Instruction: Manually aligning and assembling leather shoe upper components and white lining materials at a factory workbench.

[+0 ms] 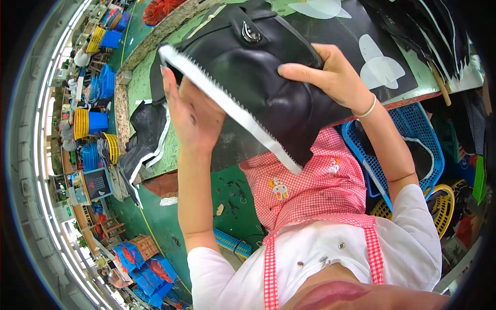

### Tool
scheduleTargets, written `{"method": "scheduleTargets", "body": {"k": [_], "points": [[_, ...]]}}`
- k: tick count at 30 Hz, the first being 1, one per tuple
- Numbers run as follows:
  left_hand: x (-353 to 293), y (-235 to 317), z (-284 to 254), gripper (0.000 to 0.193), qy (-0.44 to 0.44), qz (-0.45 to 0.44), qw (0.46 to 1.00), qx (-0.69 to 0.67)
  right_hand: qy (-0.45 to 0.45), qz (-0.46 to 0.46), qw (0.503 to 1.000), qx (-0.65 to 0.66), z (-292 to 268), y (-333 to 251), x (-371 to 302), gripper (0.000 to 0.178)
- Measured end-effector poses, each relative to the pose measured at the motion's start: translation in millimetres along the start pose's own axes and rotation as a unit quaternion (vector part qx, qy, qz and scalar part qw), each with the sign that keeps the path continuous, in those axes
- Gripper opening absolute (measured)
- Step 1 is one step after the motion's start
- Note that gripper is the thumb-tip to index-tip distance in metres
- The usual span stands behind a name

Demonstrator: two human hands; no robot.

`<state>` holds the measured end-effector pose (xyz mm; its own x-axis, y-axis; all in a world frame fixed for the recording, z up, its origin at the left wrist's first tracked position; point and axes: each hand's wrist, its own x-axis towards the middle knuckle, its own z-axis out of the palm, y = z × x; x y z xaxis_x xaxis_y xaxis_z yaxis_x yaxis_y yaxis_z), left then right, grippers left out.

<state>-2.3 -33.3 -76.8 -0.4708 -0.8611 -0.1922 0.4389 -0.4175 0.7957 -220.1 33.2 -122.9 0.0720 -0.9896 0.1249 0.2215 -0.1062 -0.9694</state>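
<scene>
Between my hands, tilted over the bench, is a black leather piece (243, 72) with a strap, a silver buckle (251, 32) and a white zigzag-cut strip (232, 108) along its near-left edge. My right hand (330, 77) grips its right side, thumb pressed on top and fingers underneath. Against the white strip, my left hand (196, 116) supports the left side. One of its digits points up beside the strip's far end, while the other fingers go out of sight behind the leather.
The green bench (170, 160) carries black pieces with white edging (150, 129) at left and pale templates (380, 64) at right. More black zigzag-edged pieces (429, 36) lie far right. A blue basket (436, 150) stands below the bench, close to my right arm.
</scene>
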Motion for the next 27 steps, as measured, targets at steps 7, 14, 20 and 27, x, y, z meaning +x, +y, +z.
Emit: {"method": "scheduleTargets", "body": {"k": [7, 14, 20, 27], "points": [[5, -31, -7, 0.036, 0.055, 0.082, 0.986, 0.133, 0.095, -0.175, 0.945, -0.26, 42, 21, 0, 0.033], [27, -38, 3, 0.042, 0.167, 0.218, 0.941, 0.197, 0.073, -0.194, 0.926, -0.315, 49, 44, -20, 0.045], [21, -41, 20, 0.036, -0.005, 0.172, 0.946, 0.274, 0.139, -0.053, 0.988, 0.05, 6, -7, -52, 0.032], [61, -80, 88, 0.045, -0.354, -0.008, 0.891, 0.284, 0.385, -0.038, 0.911, 0.143, -98, -28, -250, 0.036]]}}
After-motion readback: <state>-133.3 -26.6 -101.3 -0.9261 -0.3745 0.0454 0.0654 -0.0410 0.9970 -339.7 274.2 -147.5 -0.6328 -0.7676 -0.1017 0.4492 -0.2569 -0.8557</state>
